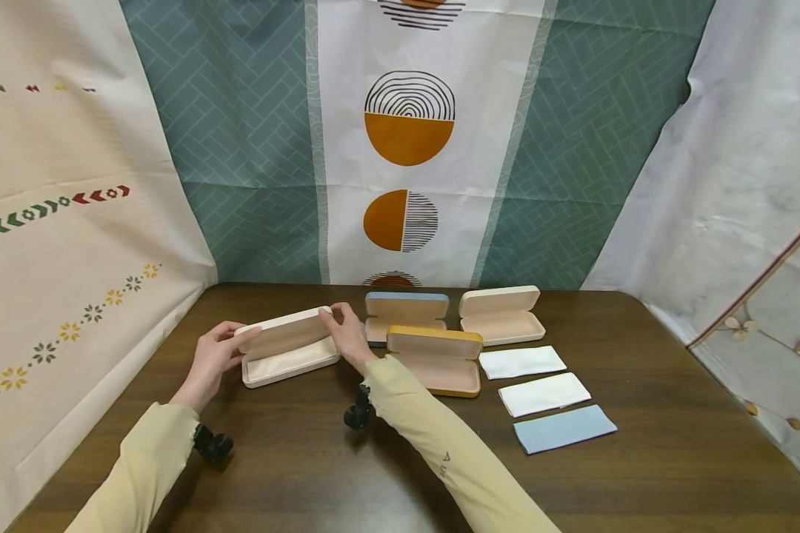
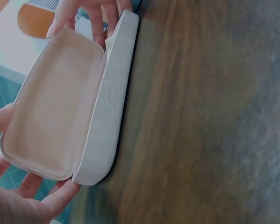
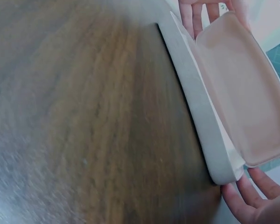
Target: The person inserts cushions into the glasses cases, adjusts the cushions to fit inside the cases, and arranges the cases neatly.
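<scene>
A white glasses case with a pale pink lining lies open on the table's left side, its lid raised. A folded cream cloth lies in its base. At the case's left end my left hand holds it, thumb over the lid's edge and fingers around the end. My right hand grips the opposite end, thumb on the lid's upper corner. In the left wrist view the lid stands between both hands. The right wrist view shows the right hand's fingers at the base's corner.
Right of the hands stand an open yellow case, an open blue case and an open cream case. A white cloth, a cream cloth and a blue cloth lie in a column. Curtains surround the wooden table.
</scene>
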Tool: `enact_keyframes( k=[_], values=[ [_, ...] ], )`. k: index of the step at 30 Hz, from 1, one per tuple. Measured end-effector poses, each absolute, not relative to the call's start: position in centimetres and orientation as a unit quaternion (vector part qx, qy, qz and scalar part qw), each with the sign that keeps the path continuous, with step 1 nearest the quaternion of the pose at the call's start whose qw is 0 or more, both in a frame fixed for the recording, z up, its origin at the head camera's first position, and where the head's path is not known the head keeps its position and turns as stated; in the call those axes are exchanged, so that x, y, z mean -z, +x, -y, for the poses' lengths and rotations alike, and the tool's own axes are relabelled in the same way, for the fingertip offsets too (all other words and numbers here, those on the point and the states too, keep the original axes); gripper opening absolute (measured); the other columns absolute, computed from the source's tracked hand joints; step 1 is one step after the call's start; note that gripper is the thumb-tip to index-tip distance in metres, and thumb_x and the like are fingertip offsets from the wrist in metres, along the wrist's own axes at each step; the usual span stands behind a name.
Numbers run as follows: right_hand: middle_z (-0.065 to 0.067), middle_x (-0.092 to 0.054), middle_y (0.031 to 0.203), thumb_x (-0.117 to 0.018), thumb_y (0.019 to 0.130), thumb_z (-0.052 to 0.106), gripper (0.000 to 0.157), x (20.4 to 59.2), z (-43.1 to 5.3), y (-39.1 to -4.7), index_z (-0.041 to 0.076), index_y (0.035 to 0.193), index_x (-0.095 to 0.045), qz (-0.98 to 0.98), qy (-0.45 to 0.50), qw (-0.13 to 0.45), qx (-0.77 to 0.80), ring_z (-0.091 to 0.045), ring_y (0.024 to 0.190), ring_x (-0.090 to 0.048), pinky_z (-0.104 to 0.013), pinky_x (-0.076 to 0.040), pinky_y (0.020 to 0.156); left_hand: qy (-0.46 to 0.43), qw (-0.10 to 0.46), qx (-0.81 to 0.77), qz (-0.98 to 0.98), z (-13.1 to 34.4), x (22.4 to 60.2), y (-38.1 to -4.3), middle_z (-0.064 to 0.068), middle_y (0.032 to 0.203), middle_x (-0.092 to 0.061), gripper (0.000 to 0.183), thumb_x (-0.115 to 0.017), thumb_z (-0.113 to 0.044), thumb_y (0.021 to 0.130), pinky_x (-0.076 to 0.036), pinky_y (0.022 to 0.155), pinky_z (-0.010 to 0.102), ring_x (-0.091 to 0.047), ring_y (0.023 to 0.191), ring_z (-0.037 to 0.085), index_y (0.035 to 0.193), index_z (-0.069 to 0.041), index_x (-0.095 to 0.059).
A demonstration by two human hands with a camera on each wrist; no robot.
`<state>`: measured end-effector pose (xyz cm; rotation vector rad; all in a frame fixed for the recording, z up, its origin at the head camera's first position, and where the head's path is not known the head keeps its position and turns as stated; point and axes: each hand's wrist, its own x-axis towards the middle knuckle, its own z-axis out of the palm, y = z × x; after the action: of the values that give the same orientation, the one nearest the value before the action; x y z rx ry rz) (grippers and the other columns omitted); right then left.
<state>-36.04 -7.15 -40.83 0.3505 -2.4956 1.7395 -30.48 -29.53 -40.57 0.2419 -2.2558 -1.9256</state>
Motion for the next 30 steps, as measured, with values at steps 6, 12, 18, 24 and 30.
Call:
enact_keyframes(
  k=[6, 12, 18, 24, 30],
  values=[
    [-0.001, -0.056, 0.104, -0.057, 0.088, 0.039, 0.036, 40.5, 7.0, -36.2, 0.012, 0.113, -0.055, 0.799, 0.1, 0.012, -0.592, -0.015, 0.084, -0.052, -0.029, -0.042, 0.071, 0.064, 0.065, 0.639, 0.763, 29.9, 40.5, -30.5, 0.005, 0.098, -0.046, 0.034, -0.07, -0.042, 0.076, -0.048, 0.072, 0.03, -0.048, 0.093, 0.017, 0.093, -0.015, -0.059],
    [-0.001, -0.056, 0.106, -0.061, 0.086, 0.037, 0.035, 40.7, 6.8, -36.2, 0.011, 0.11, -0.058, 0.794, 0.093, 0.02, -0.601, -0.014, 0.085, -0.052, -0.029, -0.042, 0.073, 0.055, 0.064, 0.633, 0.77, 29.6, 40.1, -30.3, 0.005, 0.098, -0.047, 0.026, -0.069, -0.037, 0.08, -0.046, 0.076, 0.036, -0.047, 0.092, 0.016, 0.09, -0.016, -0.059],
    [0.003, -0.057, 0.095, -0.064, 0.084, 0.036, 0.029, 41.0, 6.4, -36.0, 0.014, 0.102, -0.06, 0.78, 0.086, 0.011, -0.62, -0.012, 0.081, -0.055, -0.029, -0.044, 0.067, 0.037, 0.053, 0.646, 0.761, 29.9, 40.1, -30.2, 0.004, 0.096, -0.047, 0.023, -0.068, -0.032, 0.081, -0.045, 0.078, 0.034, -0.047, 0.092, 0.019, 0.092, -0.014, -0.059],
    [0.0, -0.057, 0.094, -0.067, 0.082, 0.03, 0.025, 41.0, 6.1, -35.6, 0.012, 0.098, -0.061, 0.758, 0.088, 0.013, -0.646, -0.015, 0.083, -0.055, -0.029, -0.046, 0.065, 0.023, 0.024, 0.648, 0.761, 30.2, 40.0, -30.2, 0.004, 0.099, -0.048, 0.022, -0.068, -0.031, 0.082, -0.042, 0.082, 0.034, -0.048, 0.095, 0.015, 0.092, -0.014, -0.059],
    [-0.002, -0.057, 0.092, -0.068, 0.082, 0.027, 0.022, 41.3, 5.8, -35.5, 0.01, 0.095, -0.061, 0.752, 0.101, 0.015, -0.651, -0.016, 0.084, -0.055, -0.03, -0.047, 0.064, 0.047, 0.005, 0.606, 0.794, 30.1, 39.2, -29.8, 0.006, 0.101, -0.053, 0.025, -0.068, -0.034, 0.081, -0.046, 0.075, 0.041, -0.052, 0.097, 0.024, 0.095, -0.015, -0.061]
  ],
)
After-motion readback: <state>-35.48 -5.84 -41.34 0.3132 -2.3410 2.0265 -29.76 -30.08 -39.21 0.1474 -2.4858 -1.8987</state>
